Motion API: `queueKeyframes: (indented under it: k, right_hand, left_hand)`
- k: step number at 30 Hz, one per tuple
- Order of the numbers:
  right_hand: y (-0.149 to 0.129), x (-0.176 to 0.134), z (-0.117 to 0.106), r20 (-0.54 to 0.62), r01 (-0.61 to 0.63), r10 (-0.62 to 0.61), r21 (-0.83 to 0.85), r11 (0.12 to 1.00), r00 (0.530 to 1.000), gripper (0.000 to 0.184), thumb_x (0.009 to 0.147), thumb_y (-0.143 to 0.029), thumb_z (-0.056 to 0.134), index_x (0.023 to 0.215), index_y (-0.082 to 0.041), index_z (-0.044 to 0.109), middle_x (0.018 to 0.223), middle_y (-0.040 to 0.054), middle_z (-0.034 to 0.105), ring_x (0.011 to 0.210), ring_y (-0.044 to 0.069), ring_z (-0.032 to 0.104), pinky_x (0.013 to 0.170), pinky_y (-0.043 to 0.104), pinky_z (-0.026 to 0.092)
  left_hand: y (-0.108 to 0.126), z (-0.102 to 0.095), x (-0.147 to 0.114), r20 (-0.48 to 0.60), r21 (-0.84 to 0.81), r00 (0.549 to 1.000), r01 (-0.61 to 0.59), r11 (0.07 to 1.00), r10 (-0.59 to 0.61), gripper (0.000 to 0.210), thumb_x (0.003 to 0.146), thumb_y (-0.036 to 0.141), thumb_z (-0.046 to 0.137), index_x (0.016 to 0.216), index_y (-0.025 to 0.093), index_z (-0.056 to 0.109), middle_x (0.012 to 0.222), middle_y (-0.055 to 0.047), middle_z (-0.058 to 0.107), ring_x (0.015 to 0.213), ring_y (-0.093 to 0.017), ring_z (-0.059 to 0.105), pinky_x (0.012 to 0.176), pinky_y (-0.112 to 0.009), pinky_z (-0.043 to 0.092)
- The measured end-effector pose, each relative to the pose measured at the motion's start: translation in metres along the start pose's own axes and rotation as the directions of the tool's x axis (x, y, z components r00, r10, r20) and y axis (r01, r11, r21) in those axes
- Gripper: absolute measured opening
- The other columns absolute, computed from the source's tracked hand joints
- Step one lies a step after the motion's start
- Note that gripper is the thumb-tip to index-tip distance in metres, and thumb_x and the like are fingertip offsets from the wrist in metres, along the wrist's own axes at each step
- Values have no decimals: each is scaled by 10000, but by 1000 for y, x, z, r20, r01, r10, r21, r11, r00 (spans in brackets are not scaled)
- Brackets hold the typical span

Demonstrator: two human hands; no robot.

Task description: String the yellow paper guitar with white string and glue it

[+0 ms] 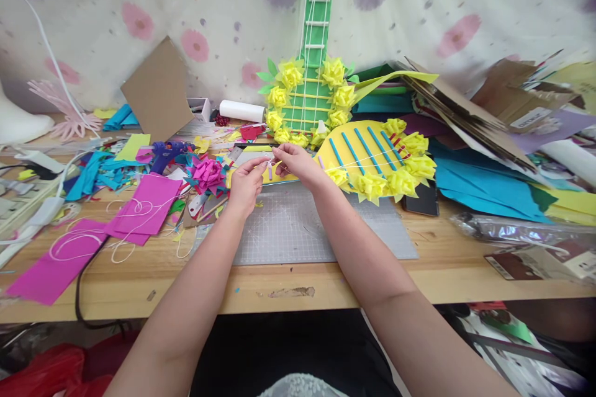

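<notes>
A yellow craft guitar lies across the grey cutting mat, with blue strips on its body and yellow crepe-paper flowers along its edge. Over its neck, my left hand pinches a thin white string. My right hand is close beside it, its fingertips also closed on the string. The white string runs along the guitar's body. Small lilac strips sit on the neck near my fingers. A magenta paper flower is at the guitar's left end.
A green craft guitar with yellow flowers leans on the back curtain. To the left are a blue glue gun, magenta paper sheets with loose string, and scraps. Stacked cardboard and blue paper lie right, beside a dark phone-like slab.
</notes>
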State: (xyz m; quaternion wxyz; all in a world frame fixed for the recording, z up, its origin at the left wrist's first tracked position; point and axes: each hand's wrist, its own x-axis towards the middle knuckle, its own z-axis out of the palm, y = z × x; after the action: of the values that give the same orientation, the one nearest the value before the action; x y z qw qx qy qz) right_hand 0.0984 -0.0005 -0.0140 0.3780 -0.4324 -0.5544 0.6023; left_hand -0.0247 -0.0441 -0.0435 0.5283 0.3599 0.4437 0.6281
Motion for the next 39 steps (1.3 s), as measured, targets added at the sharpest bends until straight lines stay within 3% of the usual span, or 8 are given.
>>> queueKeyframes:
  k: [7,14,19,22,25,33,36,39]
  right_hand:
    - [1,6,-1,-89,106,-106,3,994,990,242,865,-249,503,647,-178,425,591,-47,508,507,49,482,536,189,427]
    - [13,13,-8,-103,207,-238,-249,946,966,256,827,-324,520,634,-196,412,608,-37,487,560,82,438,581,221,387]
    - [16,11,-11,-164,174,-376,-676,716,912,218,813,-309,523,648,-203,426,687,9,534,682,149,479,660,281,372]
    - [16,10,-10,-127,174,-429,-785,595,894,184,843,-300,480,692,-202,444,783,56,575,778,189,515,699,308,378]
    - [18,10,-8,-116,159,-429,-818,553,896,174,861,-299,457,718,-201,458,810,79,591,807,207,530,712,321,384]
    - [17,9,-9,-130,192,-425,-750,633,896,180,833,-297,490,688,-206,438,753,39,570,740,174,514,686,293,379]
    - [15,10,-11,-147,235,-418,-643,729,896,204,822,-316,506,668,-208,427,687,3,537,667,142,486,651,269,373]
    - [15,13,-11,-168,253,-371,-480,840,913,207,834,-332,490,681,-207,430,650,-17,518,620,117,483,621,251,387]
  left_hand:
    - [-7,-1,1,-55,182,983,-161,970,173,177,616,268,719,736,158,648,427,95,297,374,-17,216,385,-172,132]
    - [2,2,-1,-40,53,989,141,989,-139,296,677,315,629,530,169,418,398,112,186,332,-14,145,346,-158,81]
    - [4,6,-1,-146,56,984,109,992,-99,317,617,159,604,491,175,313,398,109,227,323,3,170,344,-149,89]
    - [3,9,-1,-156,69,985,81,994,-70,299,609,128,576,470,172,315,376,106,247,318,4,177,344,-150,100]
    - [2,9,-1,-142,56,987,79,995,-70,284,598,117,563,460,169,320,365,104,257,318,4,177,342,-148,103]
    - [3,5,0,-160,11,985,66,998,-63,314,592,144,583,482,176,291,386,110,228,319,8,171,344,-145,94]
    - [5,3,0,-152,3,983,101,995,-99,261,634,227,611,504,169,392,381,115,184,308,0,149,332,-152,77]
    - [6,1,0,-45,0,983,177,984,-177,206,657,320,648,618,143,551,379,126,139,305,-7,127,322,-150,69]
